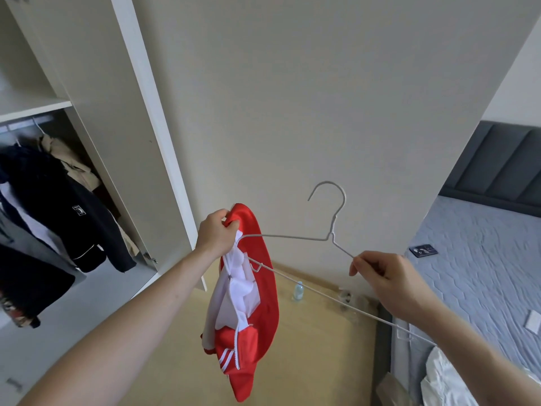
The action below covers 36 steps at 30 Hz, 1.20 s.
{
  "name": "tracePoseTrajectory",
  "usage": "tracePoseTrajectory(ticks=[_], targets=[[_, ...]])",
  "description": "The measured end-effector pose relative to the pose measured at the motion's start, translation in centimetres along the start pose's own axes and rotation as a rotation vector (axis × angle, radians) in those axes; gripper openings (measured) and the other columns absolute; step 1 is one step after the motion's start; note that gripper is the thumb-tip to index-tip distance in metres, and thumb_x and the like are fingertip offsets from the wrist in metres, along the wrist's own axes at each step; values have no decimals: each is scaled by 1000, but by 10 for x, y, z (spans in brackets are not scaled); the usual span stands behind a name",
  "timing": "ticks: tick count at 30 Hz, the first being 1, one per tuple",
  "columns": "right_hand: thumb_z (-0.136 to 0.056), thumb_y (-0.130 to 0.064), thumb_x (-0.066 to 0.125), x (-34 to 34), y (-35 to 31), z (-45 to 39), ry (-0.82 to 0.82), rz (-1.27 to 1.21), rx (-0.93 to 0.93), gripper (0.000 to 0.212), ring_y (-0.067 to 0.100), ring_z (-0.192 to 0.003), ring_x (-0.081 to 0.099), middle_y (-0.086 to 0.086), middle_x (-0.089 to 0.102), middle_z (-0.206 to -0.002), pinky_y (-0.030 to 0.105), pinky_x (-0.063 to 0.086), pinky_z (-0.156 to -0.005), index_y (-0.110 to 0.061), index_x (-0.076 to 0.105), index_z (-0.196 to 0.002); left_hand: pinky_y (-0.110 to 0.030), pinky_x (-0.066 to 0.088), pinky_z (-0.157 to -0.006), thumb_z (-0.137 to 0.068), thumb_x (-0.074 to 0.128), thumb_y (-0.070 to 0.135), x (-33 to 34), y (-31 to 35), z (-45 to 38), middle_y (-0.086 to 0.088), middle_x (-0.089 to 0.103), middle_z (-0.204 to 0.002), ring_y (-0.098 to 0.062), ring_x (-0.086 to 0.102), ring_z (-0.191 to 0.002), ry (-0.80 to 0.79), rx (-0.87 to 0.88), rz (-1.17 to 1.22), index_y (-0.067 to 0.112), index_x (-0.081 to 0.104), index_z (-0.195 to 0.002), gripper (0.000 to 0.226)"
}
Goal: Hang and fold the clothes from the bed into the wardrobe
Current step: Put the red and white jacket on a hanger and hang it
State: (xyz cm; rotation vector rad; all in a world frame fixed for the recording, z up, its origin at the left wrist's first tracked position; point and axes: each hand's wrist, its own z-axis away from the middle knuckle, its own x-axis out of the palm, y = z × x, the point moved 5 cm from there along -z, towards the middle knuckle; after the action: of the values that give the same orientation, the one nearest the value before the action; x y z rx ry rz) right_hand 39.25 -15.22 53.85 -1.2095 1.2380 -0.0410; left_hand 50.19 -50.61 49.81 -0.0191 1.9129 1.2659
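Red jacket (257,288) hangs bunched in the air, its collar pinched in my left hand (218,234). One end of the wire hanger (332,234) is inside it. My right hand (383,278) pinches the hanger's other arm. Step: threading shoulders. Next, probably seat the second shoulder, then carry to the wardrobe rail (17,126), where dark coats (58,206) hang.

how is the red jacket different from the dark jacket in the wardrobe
The red jacket is bright red with white lining and stripes; the dark jacket is near black with a small pale badge. The red jacket dangles bunched from the left hand, only one end of the wire hanger inside it; the dark jacket hangs spread out in the wardrobe. Both are long-sleeved tops.
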Motion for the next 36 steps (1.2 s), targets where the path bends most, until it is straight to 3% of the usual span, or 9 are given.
tracePoseTrajectory(ticks=[9,12,15,18,22,25,28,32,36], targets=[[-102,-26,53,47,-1,-5,-89,10,43,34,14,-48,34,-5,36,-49,33,30,-52,-27,68,-72,-30,40,-59,-93,62,27,-5,63,15,2,62,-67,-16,53,-63,-9,175,152,14,65,-84,16],[-103,-27,50,58,-6,-6,-90,-82,71,34,12,-45,33,-5,36,-51,30,30,-50,-27,68,-73,-27,40,-60,-92,64,30,-7,86,25,4,62,-66,-10,51,-59,-54,216,268,18,67,-83,15],[-103,-29,51,64,-11,-7,-32,-204,102,36,10,-46,28,-6,33,-51,28,26,-50,-17,65,-71,-26,43,-64,-92,63,32,-5,101,38,-3,70,-75,-14,60,-65,-129,240,350,20,67,-84,15],[-102,-31,52,65,-13,-6,14,-342,133,40,16,-55,27,-2,31,-57,33,24,-54,-8,53,-70,-26,48,-65,-93,63,29,-1,110,53,6,71,-70,-8,64,-65,-225,296,360,20,65,-82,15],[-99,-38,53,60,-12,-4,66,-404,132,45,18,-59,25,1,28,-60,35,22,-56,-15,44,-62,-50,61,-73,-95,65,28,7,117,71,-6,69,-74,-29,70,-73,-381,369,293,14,67,-87,16],[-101,-40,54,59,-6,1,101,-455,132,49,19,-61,24,2,28,-62,38,22,-59,-20,40,-59,-38,59,-75,-96,68,30,6,126,83,-12,65,-83,-20,68,-70,-467,523,215,8,66,-89,24],[-97,-46,55,60,-1,7,139,-518,130,50,18,-60,23,1,26,-61,34,21,-57,-16,37,-61,-15,47,-82,-90,72,26,2,134,89,6,60,-91,-12,58,-92,-521,699,41,18,72,-101,14],[-89,-53,58,62,1,10,153,-604,122,51,19,-60,23,1,26,-62,32,20,-55,-18,37,-60,-16,34,-93,-87,59,13,-5,139,77,14,44,-102,-4,43,-100,-471,771,-260,42,63,-134,55],[-87,-55,57,59,-2,7,155,-609,76,54,16,-57,22,-1,26,-60,27,21,-49,-13,36,-61,-27,18,-106,-96,63,38,-14,152,58,17,53,-118,-5,42,-114,-309,925,-423,45,68,-120,26]])
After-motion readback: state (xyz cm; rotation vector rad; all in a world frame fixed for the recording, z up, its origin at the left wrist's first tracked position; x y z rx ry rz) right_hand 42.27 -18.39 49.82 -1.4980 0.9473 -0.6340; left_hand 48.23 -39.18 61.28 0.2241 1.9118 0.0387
